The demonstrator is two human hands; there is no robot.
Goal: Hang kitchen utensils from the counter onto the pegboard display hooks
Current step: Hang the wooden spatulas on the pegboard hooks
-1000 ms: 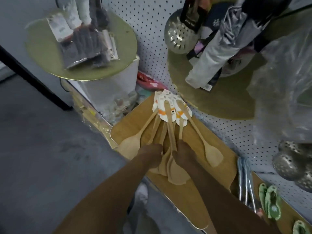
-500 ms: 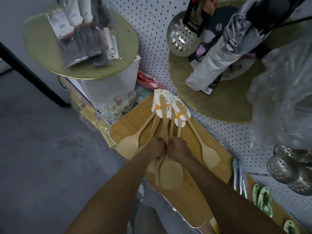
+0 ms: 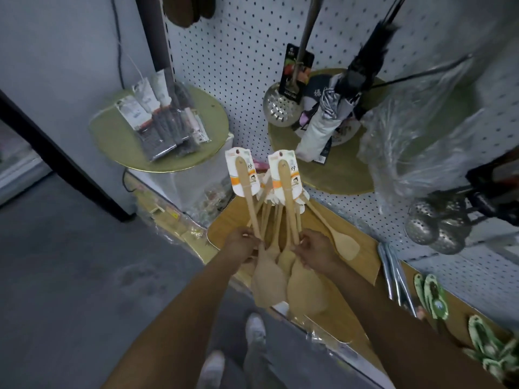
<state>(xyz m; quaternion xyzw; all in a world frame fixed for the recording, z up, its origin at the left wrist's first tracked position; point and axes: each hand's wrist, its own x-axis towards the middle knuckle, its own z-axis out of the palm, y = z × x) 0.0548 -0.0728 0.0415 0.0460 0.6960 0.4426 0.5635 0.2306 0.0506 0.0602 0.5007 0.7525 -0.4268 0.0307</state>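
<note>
My left hand (image 3: 242, 244) grips the shaft of a wooden spatula (image 3: 266, 273) whose white and orange label card (image 3: 242, 175) points up toward the pegboard (image 3: 236, 54). My right hand (image 3: 314, 249) grips a second wooden spatula (image 3: 304, 287) with its own card (image 3: 284, 175). Both are lifted above the wooden counter board (image 3: 362, 248), blades down toward me. Several more wooden spatulas (image 3: 338, 238) lie on the board beneath and behind them, partly hidden by the raised pair.
Hanging on the pegboard are a steel skimmer (image 3: 280, 106), a folded umbrella (image 3: 328, 119), round gold boards (image 3: 213, 127) with packaged graters (image 3: 165, 127), and a clear plastic bag (image 3: 421, 130). More skimmers (image 3: 438, 228) hang right. Green items (image 3: 431, 293) lie on the counter. Grey floor at left.
Both hands have each lifted a spatula off the pile and raised them, card ends up. The camera has tilted upward, showing more pegboard.
</note>
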